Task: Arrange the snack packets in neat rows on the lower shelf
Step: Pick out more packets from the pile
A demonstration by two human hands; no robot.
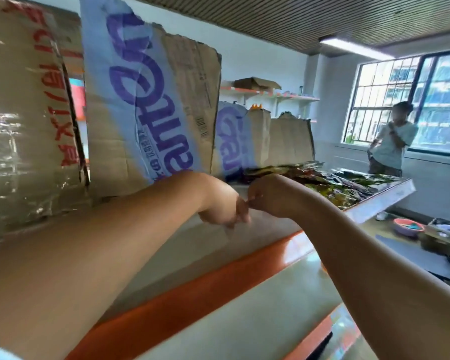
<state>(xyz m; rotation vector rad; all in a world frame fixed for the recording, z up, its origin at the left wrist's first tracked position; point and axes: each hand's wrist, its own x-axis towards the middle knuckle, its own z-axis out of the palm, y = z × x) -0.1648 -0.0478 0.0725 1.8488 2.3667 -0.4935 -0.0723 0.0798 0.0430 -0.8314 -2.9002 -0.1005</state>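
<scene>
Left grip (225, 207) and right grip (261, 194) meet over the shelf (270, 231), fingers curled, hold unreadable in blur, probably squaring something; snack packets (335, 183) heaped beyond right grip.

The left hand (218, 206) and right hand (266, 196) meet in a blur, grip unreadable. The taped cardboard sheet (24, 126) runs off the left edge; far snack packets (330, 184) smear into indistinct foil.

Cardboard sheets (151, 100) propped upright along the back of the shelf (265, 231), snack packets (335, 185) laid on it further right, a basin (407, 227) set on the floor beyond the shelf's right end
</scene>
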